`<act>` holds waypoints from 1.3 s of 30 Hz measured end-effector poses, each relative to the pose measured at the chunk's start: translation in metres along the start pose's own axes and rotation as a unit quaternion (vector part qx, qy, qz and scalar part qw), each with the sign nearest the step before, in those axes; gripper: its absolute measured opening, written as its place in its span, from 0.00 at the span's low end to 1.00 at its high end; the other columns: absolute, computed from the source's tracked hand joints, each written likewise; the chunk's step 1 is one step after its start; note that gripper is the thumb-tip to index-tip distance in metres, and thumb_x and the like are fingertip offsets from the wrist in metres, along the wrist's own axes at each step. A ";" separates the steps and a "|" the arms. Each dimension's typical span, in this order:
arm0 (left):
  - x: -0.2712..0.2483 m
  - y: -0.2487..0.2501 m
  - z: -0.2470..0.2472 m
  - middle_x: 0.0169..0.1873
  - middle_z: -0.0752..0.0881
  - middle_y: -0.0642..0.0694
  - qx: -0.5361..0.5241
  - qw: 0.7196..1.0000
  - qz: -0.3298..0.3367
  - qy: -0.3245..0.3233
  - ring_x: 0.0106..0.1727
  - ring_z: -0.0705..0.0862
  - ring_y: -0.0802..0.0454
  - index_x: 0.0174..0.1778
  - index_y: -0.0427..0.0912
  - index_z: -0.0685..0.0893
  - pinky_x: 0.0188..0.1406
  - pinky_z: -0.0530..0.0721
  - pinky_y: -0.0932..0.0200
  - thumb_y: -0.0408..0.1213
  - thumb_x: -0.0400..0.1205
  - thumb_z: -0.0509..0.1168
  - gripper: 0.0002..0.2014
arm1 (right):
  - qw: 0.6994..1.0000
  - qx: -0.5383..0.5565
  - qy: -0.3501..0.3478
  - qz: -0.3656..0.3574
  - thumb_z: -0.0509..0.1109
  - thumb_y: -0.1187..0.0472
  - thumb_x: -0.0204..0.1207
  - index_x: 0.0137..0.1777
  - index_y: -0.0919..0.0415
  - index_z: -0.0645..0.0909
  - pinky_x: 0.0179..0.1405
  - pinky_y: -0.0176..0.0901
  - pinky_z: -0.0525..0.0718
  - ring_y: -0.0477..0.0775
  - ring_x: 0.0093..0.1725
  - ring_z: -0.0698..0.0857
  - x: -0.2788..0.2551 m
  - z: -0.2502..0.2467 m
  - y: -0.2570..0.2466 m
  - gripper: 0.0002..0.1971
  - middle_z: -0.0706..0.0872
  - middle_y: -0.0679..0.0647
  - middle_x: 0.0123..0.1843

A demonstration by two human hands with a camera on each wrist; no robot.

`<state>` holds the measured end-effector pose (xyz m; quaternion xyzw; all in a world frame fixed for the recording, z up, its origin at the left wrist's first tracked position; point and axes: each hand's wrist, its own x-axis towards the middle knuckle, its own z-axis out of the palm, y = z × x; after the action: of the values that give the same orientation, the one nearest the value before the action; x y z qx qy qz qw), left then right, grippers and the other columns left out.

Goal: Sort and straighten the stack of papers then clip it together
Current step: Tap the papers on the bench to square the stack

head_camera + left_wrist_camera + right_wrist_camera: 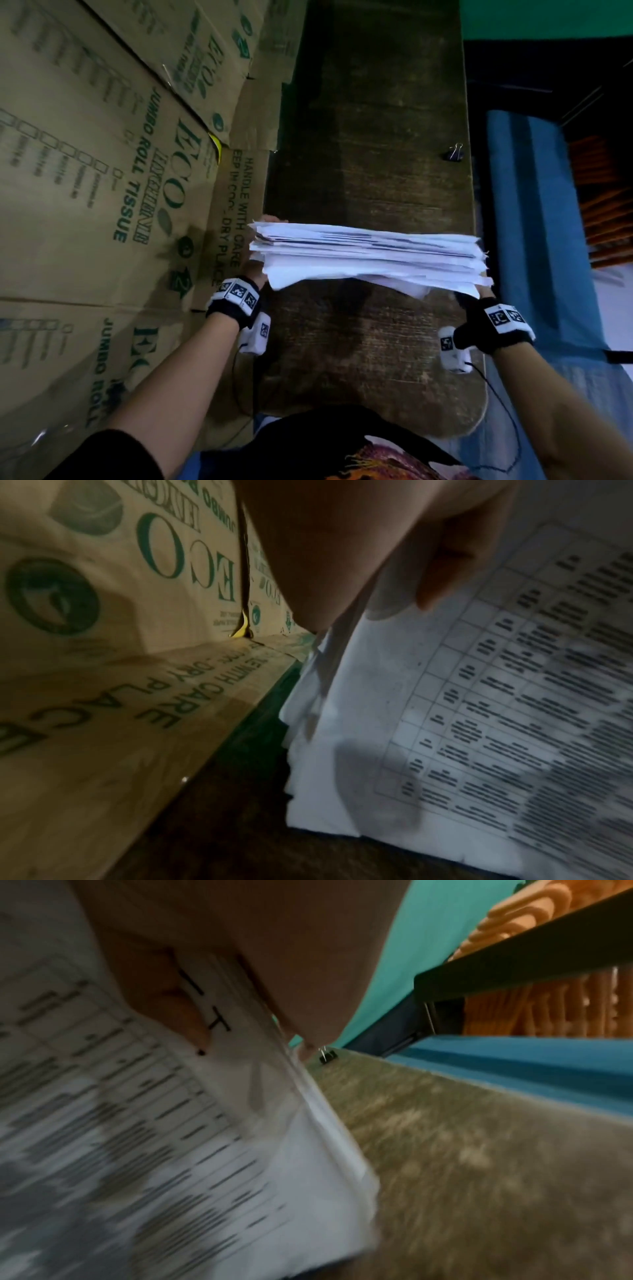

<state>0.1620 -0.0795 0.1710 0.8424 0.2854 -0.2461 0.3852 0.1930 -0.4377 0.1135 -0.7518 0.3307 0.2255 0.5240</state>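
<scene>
A thick stack of white papers (370,255) stands on edge above the dark wooden table (370,144), its sheets uneven at both ends. My left hand (257,270) grips the stack's left end, thumb on the near printed sheet (479,710) in the left wrist view. My right hand (484,293) grips the right end, with its thumb pressed on the printed sheet (154,1137) in the right wrist view. A black binder clip (455,153) lies by itself near the table's right edge, far behind the stack; the right wrist view catches the clip (328,1055) too.
Flattened cardboard boxes (102,171) with green print cover the area left of the table. A blue surface (534,222) runs along the table's right side. Orange items (603,205) sit on a dark shelf beyond it.
</scene>
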 end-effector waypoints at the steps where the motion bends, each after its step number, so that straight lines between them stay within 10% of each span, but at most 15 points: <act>1: -0.008 0.005 0.001 0.82 0.55 0.34 -0.038 0.999 -0.023 0.009 0.81 0.61 0.39 0.80 0.27 0.51 0.69 0.58 0.61 0.30 0.89 0.51 0.25 | 0.999 0.022 0.003 -0.023 0.53 0.61 0.89 0.83 0.67 0.56 0.43 0.32 0.85 0.54 0.70 0.82 0.009 0.005 0.006 0.25 0.63 0.66 0.83; 4: 0.045 -0.014 0.023 0.74 0.73 0.34 -0.162 0.983 -0.045 0.075 0.75 0.73 0.40 0.76 0.27 0.66 0.71 0.70 0.54 0.32 0.84 0.63 0.25 | 0.976 0.079 0.068 -0.189 0.61 0.61 0.82 0.70 0.79 0.74 0.51 0.35 0.86 0.59 0.63 0.87 0.007 0.021 -0.014 0.23 0.79 0.74 0.70; 9: 0.049 0.012 0.012 0.50 0.88 0.41 -0.298 0.909 0.198 0.213 0.49 0.87 0.62 0.57 0.27 0.84 0.48 0.82 0.69 0.26 0.75 0.71 0.15 | 0.936 0.057 0.054 -0.344 0.74 0.75 0.74 0.52 0.63 0.85 0.48 0.39 0.83 0.29 0.41 0.85 -0.016 0.022 -0.052 0.10 0.90 0.36 0.39; 13: 0.054 0.012 0.016 0.61 0.85 0.44 -0.298 0.888 0.229 0.265 0.62 0.84 0.58 0.64 0.32 0.80 0.65 0.81 0.60 0.44 0.78 0.71 0.23 | 0.920 0.082 0.050 -0.379 0.73 0.74 0.75 0.45 0.41 0.87 0.48 0.29 0.82 0.29 0.46 0.85 -0.031 0.024 -0.064 0.21 0.90 0.30 0.44; 17: 0.071 -0.021 0.038 0.58 0.87 0.35 -0.266 0.919 0.162 0.243 0.62 0.85 0.40 0.61 0.31 0.81 0.62 0.83 0.40 0.51 0.71 0.71 0.30 | 0.935 0.086 0.027 -0.343 0.71 0.78 0.70 0.47 0.47 0.86 0.48 0.37 0.81 0.30 0.43 0.85 -0.022 0.025 -0.042 0.21 0.90 0.32 0.43; 21: 0.058 -0.032 0.036 0.51 0.88 0.39 -0.289 0.940 0.076 0.164 0.44 0.87 0.57 0.57 0.28 0.82 0.46 0.84 0.65 0.32 0.67 0.72 0.22 | 0.946 0.045 -0.005 -0.321 0.72 0.76 0.67 0.58 0.67 0.81 0.49 0.35 0.83 0.32 0.46 0.86 -0.006 0.019 -0.020 0.19 0.90 0.33 0.45; 24: 0.064 -0.042 0.027 0.51 0.88 0.39 -0.303 0.938 0.097 0.135 0.49 0.87 0.58 0.55 0.28 0.83 0.51 0.84 0.63 0.39 0.62 0.72 0.27 | 0.947 0.030 -0.003 -0.321 0.70 0.84 0.71 0.62 0.68 0.77 0.48 0.19 0.78 0.22 0.45 0.84 -0.001 0.017 -0.018 0.21 0.89 0.35 0.47; 28: 0.053 -0.022 0.021 0.28 0.87 0.63 -0.316 0.936 0.141 0.064 0.31 0.83 0.76 0.38 0.44 0.83 0.32 0.79 0.77 0.33 0.62 0.65 0.09 | 0.947 0.023 -0.009 -0.321 0.71 0.82 0.71 0.60 0.65 0.78 0.42 0.12 0.73 0.14 0.40 0.79 -0.001 0.029 -0.026 0.20 0.83 0.41 0.54; 31: 0.054 -0.024 0.012 0.30 0.88 0.69 -0.321 0.930 0.170 0.050 0.37 0.85 0.70 0.41 0.46 0.84 0.39 0.82 0.70 0.36 0.61 0.70 0.12 | 0.953 0.040 -0.011 -0.299 0.68 0.87 0.70 0.49 0.55 0.79 0.43 0.17 0.78 0.19 0.40 0.83 0.010 0.020 -0.029 0.24 0.88 0.28 0.40; 34: 0.059 -0.028 0.018 0.39 0.89 0.65 -0.326 0.932 0.144 0.071 0.50 0.88 0.58 0.47 0.49 0.85 0.56 0.85 0.56 0.45 0.58 0.77 0.21 | 0.953 0.026 -0.019 -0.301 0.71 0.83 0.71 0.60 0.60 0.78 0.47 0.24 0.80 0.19 0.42 0.82 0.008 0.023 -0.027 0.23 0.88 0.36 0.48; 39: 0.057 -0.007 0.019 0.39 0.91 0.60 -0.403 0.890 0.169 0.126 0.46 0.90 0.62 0.44 0.47 0.88 0.49 0.87 0.58 0.34 0.65 0.81 0.14 | 0.934 0.059 -0.007 -0.351 0.75 0.77 0.72 0.60 0.64 0.81 0.46 0.27 0.83 0.29 0.46 0.87 -0.001 0.029 -0.057 0.18 0.90 0.41 0.49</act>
<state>0.1945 -0.0748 0.1203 0.6740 0.2598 0.0675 0.6882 0.2340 -0.3967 0.1405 -0.7863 0.0547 0.0124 0.6153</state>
